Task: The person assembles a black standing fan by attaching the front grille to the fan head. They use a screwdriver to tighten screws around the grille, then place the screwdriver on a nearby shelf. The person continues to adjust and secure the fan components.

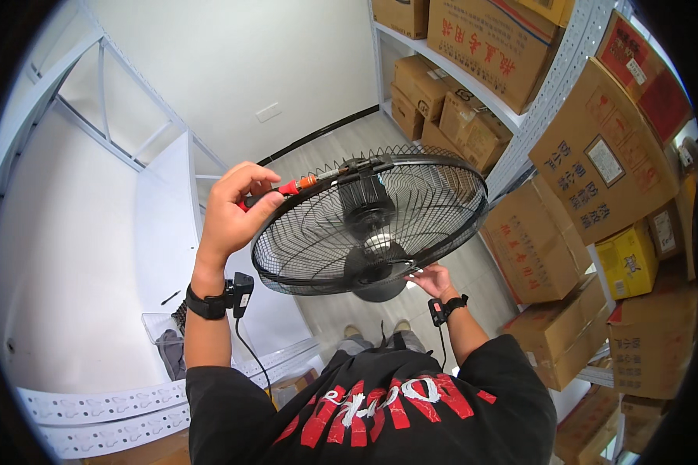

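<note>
A black electric fan (318,256) with a round wire cage stands in front of me, its cage tilted toward me. In my left hand (236,203) is a screwdriver (293,187) with a red, orange and black handle, my thumb and fingers closed round it. The screwdriver's shaft reaches right along the cage's upper rim, toward a black fitting there; whether its tip sits on a screw is too small to tell. My right hand (434,280) grips the lower near edge of the fan, and some of its fingers are hidden behind the cage.
Metal shelving (473,81) on the right holds several cardboard boxes (597,155) and a yellow box (627,262). To the left is a white shelf surface (62,256) with a pen (171,297) and a grey cloth (170,350). A white wall (233,70) rises beyond.
</note>
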A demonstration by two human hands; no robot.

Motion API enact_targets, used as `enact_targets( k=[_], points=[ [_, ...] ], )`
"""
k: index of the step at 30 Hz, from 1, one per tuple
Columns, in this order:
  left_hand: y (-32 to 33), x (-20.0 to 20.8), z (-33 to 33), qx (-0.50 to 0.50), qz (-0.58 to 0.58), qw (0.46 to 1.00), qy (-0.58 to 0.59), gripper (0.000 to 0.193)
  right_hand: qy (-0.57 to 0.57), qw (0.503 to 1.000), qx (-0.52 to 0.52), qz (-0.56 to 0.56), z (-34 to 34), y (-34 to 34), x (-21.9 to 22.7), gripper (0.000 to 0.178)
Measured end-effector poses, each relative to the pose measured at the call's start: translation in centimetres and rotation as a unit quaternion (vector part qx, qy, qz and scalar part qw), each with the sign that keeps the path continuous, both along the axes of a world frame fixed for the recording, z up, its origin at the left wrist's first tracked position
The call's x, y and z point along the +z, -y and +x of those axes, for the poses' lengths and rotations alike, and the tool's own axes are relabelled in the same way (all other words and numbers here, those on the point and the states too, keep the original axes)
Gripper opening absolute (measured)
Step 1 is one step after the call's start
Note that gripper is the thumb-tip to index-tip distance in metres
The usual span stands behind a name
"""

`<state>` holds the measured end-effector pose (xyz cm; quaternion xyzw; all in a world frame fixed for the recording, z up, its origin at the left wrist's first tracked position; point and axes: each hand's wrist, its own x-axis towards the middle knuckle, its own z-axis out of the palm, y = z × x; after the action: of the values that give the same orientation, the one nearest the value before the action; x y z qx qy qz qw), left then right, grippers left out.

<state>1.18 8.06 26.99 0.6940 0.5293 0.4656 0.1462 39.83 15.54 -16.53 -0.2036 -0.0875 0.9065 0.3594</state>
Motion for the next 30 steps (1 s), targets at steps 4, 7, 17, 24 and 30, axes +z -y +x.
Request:
enact_targets(
  k=[4, 7, 17, 24, 30],
  points=[
    [0.5, 0.4, -0.2, 0.032, -0.05, 0.998, -0.022, 0.016, 0.012, 1.0, -0.01, -0.001, -0.4, 0.2, 0.8, 0.054],
    [0.6, 0.2, 0.1, 0.039, -0.002, 0.998, -0.039, 0.015, 0.008, 1.0, -0.017, -0.012, -0.6, 0.2, 0.8, 0.06],
    [0.5, 0.1, 0.5, 0.023, -0.011, 0.998, -0.063, 0.014, -0.013, 1.0, -0.011, -0.01, -0.4, 0.1, -0.1, 0.067],
    [0.6, -0.4, 0.4, 0.045, -0.011, 0.999, -0.026, 0.015, 0.002, 1.0, -0.015, -0.01, -0.7, 0.1, 0.4, 0.065],
    [0.8, 0.3, 0.6, 0.05, 0.011, 0.991, -0.124, 0.012, -0.022, 1.0, -0.009, -0.007, -0.7, 0.0, -0.3, 0.059]
  ],
)
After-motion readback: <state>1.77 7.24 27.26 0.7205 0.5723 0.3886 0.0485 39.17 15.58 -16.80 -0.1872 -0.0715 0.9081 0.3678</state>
